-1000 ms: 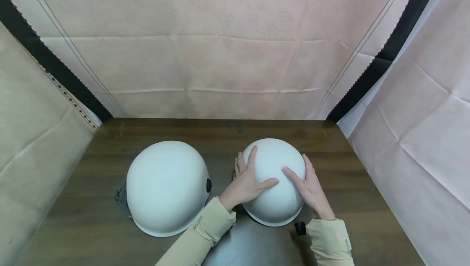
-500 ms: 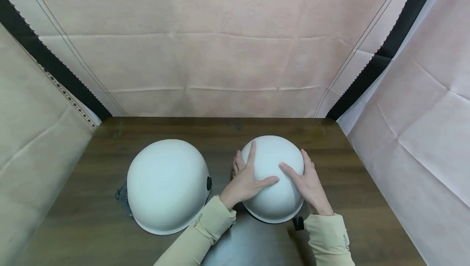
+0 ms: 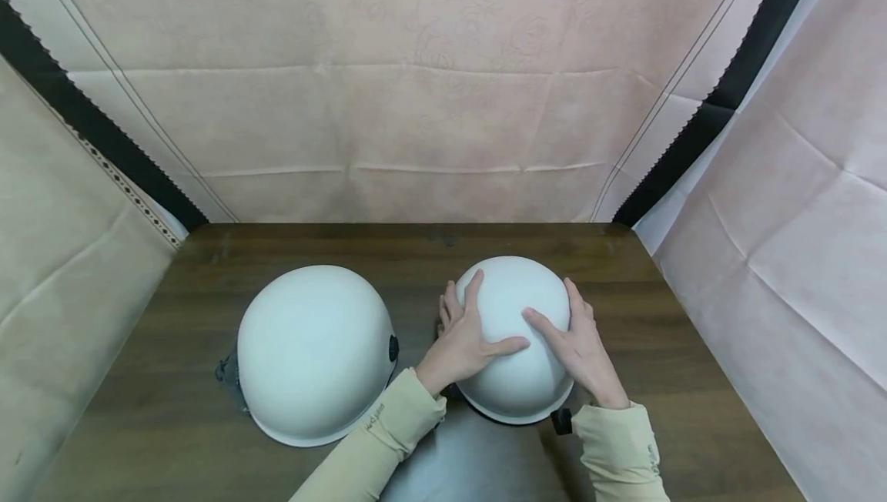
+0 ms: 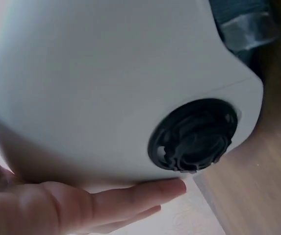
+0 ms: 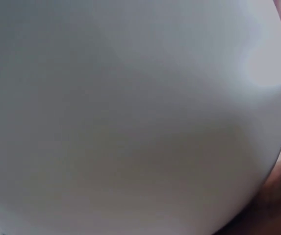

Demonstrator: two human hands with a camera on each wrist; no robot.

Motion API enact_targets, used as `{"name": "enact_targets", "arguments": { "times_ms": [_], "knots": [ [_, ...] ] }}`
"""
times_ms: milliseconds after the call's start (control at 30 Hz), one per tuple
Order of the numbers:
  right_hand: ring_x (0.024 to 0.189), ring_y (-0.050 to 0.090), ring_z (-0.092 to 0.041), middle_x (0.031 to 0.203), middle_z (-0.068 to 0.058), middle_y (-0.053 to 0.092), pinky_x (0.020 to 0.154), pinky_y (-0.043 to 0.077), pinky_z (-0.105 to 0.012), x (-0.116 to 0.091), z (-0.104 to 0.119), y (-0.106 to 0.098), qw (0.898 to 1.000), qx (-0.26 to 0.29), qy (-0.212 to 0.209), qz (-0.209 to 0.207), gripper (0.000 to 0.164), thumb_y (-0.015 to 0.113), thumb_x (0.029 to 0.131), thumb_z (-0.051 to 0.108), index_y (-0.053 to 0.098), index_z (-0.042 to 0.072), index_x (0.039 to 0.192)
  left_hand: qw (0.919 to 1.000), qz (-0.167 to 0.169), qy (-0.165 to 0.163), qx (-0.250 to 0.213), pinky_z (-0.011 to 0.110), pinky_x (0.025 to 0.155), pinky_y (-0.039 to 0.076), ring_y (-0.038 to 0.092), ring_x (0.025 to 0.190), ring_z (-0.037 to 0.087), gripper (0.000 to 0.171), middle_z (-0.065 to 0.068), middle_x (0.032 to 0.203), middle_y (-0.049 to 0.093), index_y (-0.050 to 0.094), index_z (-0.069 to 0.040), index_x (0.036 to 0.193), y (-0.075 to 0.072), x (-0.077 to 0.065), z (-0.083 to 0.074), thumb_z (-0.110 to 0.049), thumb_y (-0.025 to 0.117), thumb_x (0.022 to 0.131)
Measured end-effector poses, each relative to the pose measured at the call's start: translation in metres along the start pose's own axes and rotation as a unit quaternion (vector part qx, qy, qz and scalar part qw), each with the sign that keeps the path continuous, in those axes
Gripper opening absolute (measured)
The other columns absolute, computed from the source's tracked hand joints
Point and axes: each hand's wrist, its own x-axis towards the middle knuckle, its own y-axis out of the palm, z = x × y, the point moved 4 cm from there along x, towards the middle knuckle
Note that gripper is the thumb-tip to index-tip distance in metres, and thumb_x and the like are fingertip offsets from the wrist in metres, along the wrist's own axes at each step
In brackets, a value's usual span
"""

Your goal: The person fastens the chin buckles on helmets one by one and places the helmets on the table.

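Head view had both hands on the smaller white dome (image 3: 511, 302), which sat rounded side up on the brown surface (image 3: 138, 448). The left hand (image 3: 457, 348) lay on the dome's left side, fingers unclenched and spread, thumb reaching across the shell. The right hand (image 3: 585, 348) rested on the opposite side, its fingers likewise extended, thumb pointing toward the left one. In the left wrist view the fingers lay nearly straight against a white shell bearing a round black knob (image 4: 194, 137); smooth white shell almost filled the right wrist view. Near the left hand stood a larger white dome (image 3: 315, 356), with a black disc (image 3: 393, 348) on its right side and a dark strap-like piece (image 3: 229, 375) at its left. Behind the surface hung a creased, pale fabric wall (image 3: 416, 117).
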Motion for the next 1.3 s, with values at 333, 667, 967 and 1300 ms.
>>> {"name": "enact_targets", "arguments": {
  "times_ms": [333,667,967,1300],
  "knots": [
    [0.128,0.033,-0.045,0.151,-0.025,0.017,0.087,0.042,-0.068,-0.002,0.013,-0.005,0.999,-0.041,-0.009,-0.008,0.106,0.056,0.083,0.072,0.003,0.018,0.157,0.9995,0.002,-0.008,-0.030,0.069,0.091,0.037,0.011,0.139,0.048,0.118,0.016,0.158,-0.010,0.000,-0.032,0.156,-0.002,-0.001,0.001,-0.068,0.074,0.071],
    [0.131,0.028,-0.044,0.154,-0.024,0.014,0.086,0.040,-0.071,-0.004,0.021,-0.009,0.998,-0.060,-0.023,-0.020,0.107,0.057,0.082,0.073,0.004,0.017,0.157,0.9995,-0.001,0.001,-0.032,0.072,0.094,0.033,0.001,0.143,0.048,0.116,0.013,0.160,-0.010,0.002,-0.032,0.156,-0.003,0.000,-0.003,-0.067,0.073,0.072],
    [0.134,0.023,-0.046,0.155,-0.024,0.015,0.094,0.030,-0.072,-0.005,0.031,-0.012,0.994,-0.092,-0.040,-0.045,0.112,0.061,0.077,0.074,0.009,0.015,0.157,0.9993,0.000,0.016,-0.035,0.069,0.096,0.033,0.008,0.140,0.050,0.115,0.013,0.160,-0.008,-0.003,-0.041,0.154,-0.004,-0.001,-0.005,-0.068,0.072,0.072],
    [0.133,0.022,-0.048,0.154,-0.025,0.016,0.094,0.025,-0.072,-0.006,0.035,-0.013,0.993,-0.101,-0.043,-0.052,0.113,0.060,0.076,0.077,0.011,0.016,0.157,0.9994,0.009,0.008,-0.033,0.068,0.088,0.040,0.015,0.135,0.053,0.120,0.014,0.159,-0.004,-0.002,-0.036,0.155,-0.004,0.000,-0.006,-0.067,0.076,0.069]
  ]
}}
